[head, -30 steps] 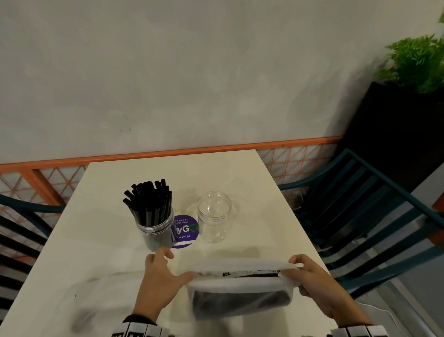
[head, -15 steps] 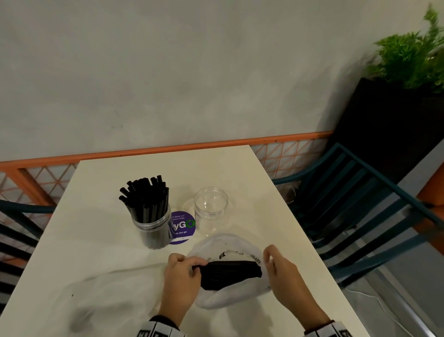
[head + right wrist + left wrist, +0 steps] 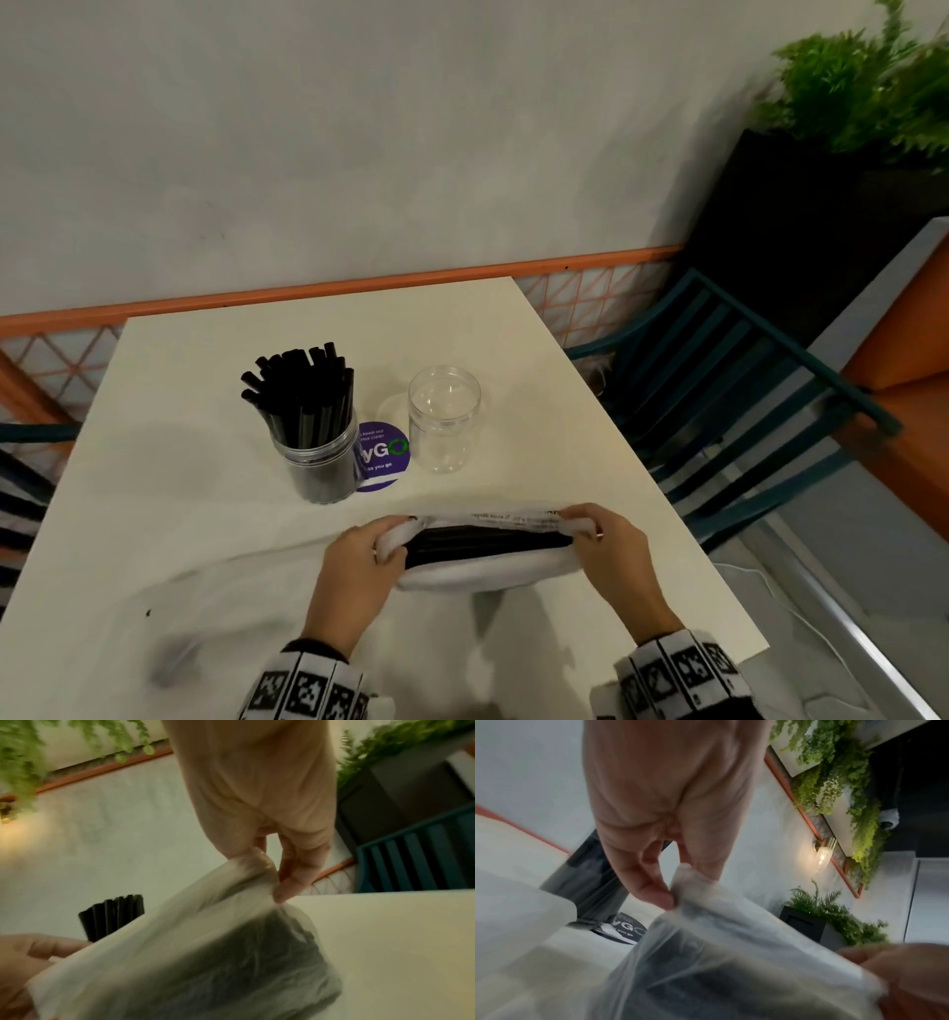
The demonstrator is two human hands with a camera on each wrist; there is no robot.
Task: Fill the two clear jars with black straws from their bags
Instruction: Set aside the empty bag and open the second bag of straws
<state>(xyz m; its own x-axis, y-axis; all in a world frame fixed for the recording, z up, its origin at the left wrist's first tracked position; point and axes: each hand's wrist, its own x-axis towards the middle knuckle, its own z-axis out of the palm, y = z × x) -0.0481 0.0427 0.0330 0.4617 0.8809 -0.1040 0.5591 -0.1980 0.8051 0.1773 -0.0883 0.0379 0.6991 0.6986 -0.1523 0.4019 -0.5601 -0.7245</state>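
Note:
A translucent plastic bag with a bundle of black straws inside lies near the table's front edge. My left hand pinches its left corner between thumb and fingers. My right hand pinches the right corner, and the bag's mouth is stretched wide between the two. Behind it stands an empty clear jar. To that jar's left is a second clear jar, full of upright black straws.
An empty, crumpled plastic bag lies on the cream table at my left. A round purple sticker sits between the jars. Teal slatted chairs flank the table; a black planter stands at the right.
My hands have moved apart to the bag's two corners and pulled its mouth wide. Half a second ago they were close together at the straw bundle.

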